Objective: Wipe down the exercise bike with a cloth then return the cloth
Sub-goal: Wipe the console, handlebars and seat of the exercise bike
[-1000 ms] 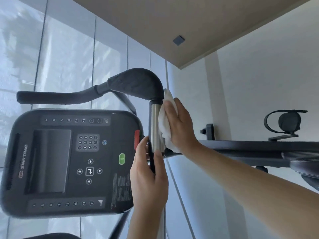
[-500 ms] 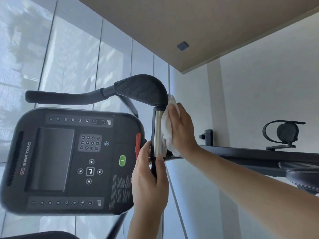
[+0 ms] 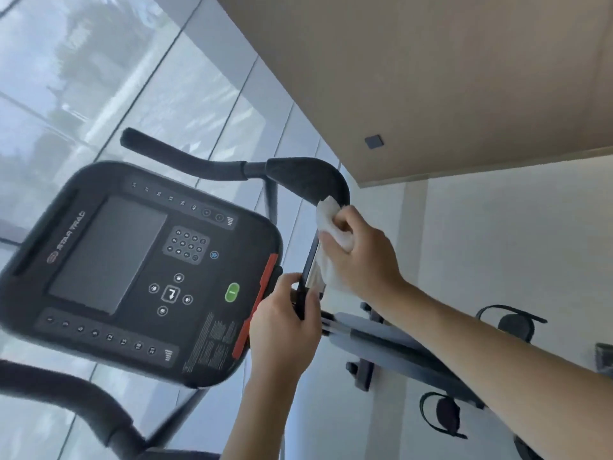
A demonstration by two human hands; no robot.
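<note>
The exercise bike's black console point(image 3: 132, 273) fills the left of the tilted view, with its dark screen, keypad and green button. A black padded handlebar point(image 3: 298, 179) curves above it and runs down into a silver grip section point(image 3: 313, 270). My right hand point(image 3: 361, 257) is closed around a white cloth point(image 3: 331, 224), pressing it against the handlebar just below the padded bend. My left hand point(image 3: 285, 330) grips the handlebar's lower dark part, right beside the console's red edge strip.
A second black handlebar point(image 3: 66, 396) crosses the lower left. The bike's grey frame point(image 3: 394, 350) and strapped pedals point(image 3: 514, 323) lie to the right. Glass wall panels stand behind the console, and a white wall is on the right.
The view has rolled, so the console and handlebar now look tilted. My right hand has curled more tightly around the cloth at the padded bend. The left hand keeps its grip.
</note>
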